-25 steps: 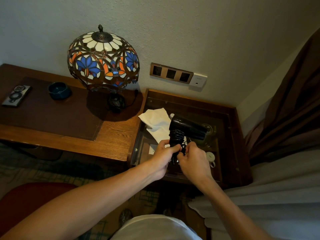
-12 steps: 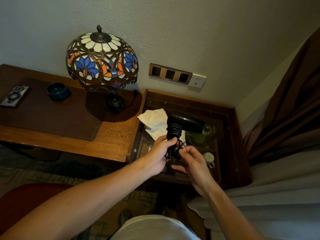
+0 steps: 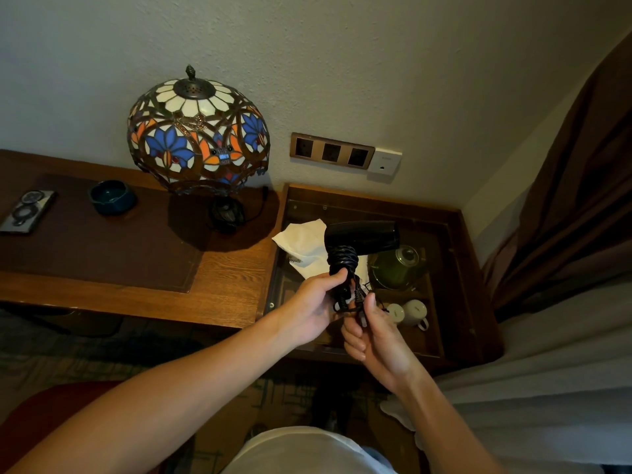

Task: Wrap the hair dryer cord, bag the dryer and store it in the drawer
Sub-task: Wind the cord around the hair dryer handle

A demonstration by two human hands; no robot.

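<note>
A black hair dryer is held upright above the glass-topped side table, nozzle pointing right. Its black cord is coiled around the handle. My left hand grips the handle's lower part over the coils. My right hand pinches the cord's loose end and plug just below the handle. A white cloth bag lies on the glass behind the dryer, at the table's left. No drawer front shows.
A stained-glass lamp, a dark bowl and a remote stand on the wooden desk at left. Under the glass sit a green teapot and two white cups. Wall sockets are behind; a brown curtain hangs right.
The dryer has risen slightly and moved away from me. My right hand has let go of the handle and dropped lower, now holding the plug end of the cord.
</note>
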